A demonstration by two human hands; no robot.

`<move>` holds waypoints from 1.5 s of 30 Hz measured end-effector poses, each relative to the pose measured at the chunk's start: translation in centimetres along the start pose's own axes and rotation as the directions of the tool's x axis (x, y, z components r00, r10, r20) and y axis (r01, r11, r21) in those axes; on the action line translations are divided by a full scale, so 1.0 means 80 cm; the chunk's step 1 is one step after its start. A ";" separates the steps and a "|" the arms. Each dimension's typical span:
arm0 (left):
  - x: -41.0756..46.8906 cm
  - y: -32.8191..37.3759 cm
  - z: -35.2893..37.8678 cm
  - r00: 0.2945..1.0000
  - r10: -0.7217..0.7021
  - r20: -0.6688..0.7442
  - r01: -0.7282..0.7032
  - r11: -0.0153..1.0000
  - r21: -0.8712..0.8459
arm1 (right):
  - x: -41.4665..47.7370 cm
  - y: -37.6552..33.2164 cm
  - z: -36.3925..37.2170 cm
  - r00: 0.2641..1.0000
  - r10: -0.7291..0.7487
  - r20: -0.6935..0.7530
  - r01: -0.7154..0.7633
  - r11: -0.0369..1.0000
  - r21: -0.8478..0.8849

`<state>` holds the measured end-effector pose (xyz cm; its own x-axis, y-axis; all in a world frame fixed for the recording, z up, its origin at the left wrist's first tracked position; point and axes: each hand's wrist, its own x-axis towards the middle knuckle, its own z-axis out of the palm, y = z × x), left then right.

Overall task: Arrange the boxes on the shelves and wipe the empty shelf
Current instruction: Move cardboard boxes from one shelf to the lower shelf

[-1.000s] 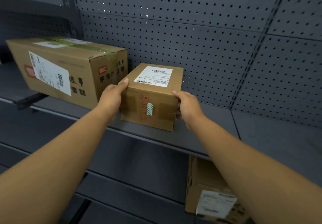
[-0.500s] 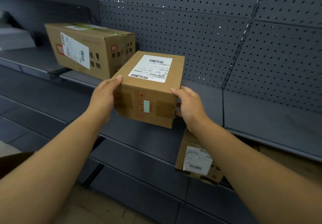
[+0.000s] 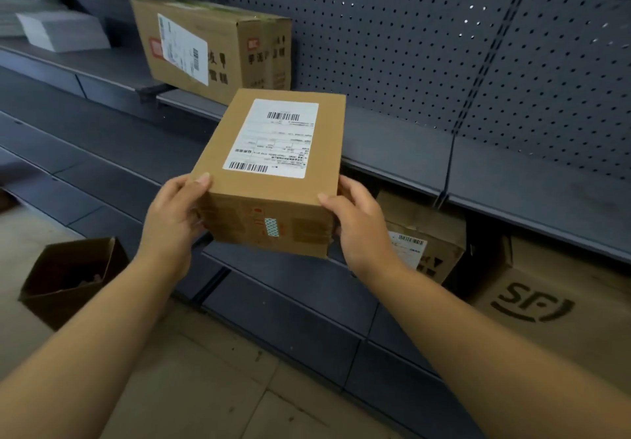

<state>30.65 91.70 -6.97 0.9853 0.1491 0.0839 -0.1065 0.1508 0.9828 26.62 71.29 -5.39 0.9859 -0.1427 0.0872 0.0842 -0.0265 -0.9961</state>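
Observation:
A small brown cardboard box (image 3: 218, 145) with a white shipping label on top hangs in the air in front of the grey upper shelf (image 3: 403, 151). My left hand (image 3: 174, 216) grips its near left corner and my right hand (image 3: 358, 223) grips its near right corner. A larger brown box (image 3: 225, 49) with a label stands on the upper shelf at the back left. On the shelf below, a labelled box (image 3: 426, 233) sits partly hidden behind my right hand, and a big box with an SF logo (image 3: 560, 305) lies to its right.
A perforated grey back panel (image 3: 409, 46) rises behind the upper shelf. A white stack (image 3: 61, 30) lies on the far left shelf. An open dark carton (image 3: 68, 278) stands on the tiled floor at the left. Shelf edges (image 3: 290, 305) run diagonally below my hands.
Both hands have lifted the small box off the upper shelf and drawn it toward me and downward. The view has tilted down, showing the floor and lower boxes.

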 end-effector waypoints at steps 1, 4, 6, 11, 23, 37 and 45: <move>-0.006 -0.006 -0.010 1.000 0.001 -0.014 -0.001 1.000 0.006 | -0.006 0.007 0.005 1.000 0.003 0.016 -0.003 1.000 -0.004; -0.016 -0.026 -0.037 0.999 0.006 -0.048 -0.004 1.000 0.025 | -0.016 0.028 0.021 0.997 0.016 0.075 -0.016 1.000 0.012; -0.012 -0.041 -0.052 0.998 -0.023 -0.055 0.025 0.999 0.033 | -0.017 0.042 0.031 0.994 0.045 0.099 -0.049 0.998 0.035; 0.024 -0.082 -0.065 0.988 -0.143 -0.054 0.146 0.987 0.059 | 0.009 0.092 0.054 0.977 0.199 0.073 -0.203 0.978 0.055; 0.154 -0.170 -0.007 0.934 -0.339 0.111 0.323 0.936 0.139 | 0.122 0.164 0.026 0.916 0.393 -0.077 -0.386 0.918 0.091; 0.264 -0.253 0.072 0.825 -0.453 0.339 0.386 0.889 0.246 | 0.203 0.236 -0.020 0.833 0.487 -0.263 -0.472 0.873 0.123; 0.301 -0.268 0.106 0.814 -0.455 0.361 0.354 0.881 0.312 | 0.246 0.251 -0.032 0.773 0.514 -0.372 -0.554 0.833 0.000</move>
<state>57.77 83.75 -24.59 0.8988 -0.3001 -0.3197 0.2970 -0.1197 0.9474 47.39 65.42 -23.68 0.7520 -0.4916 -0.4392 -0.4756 0.0568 -0.8778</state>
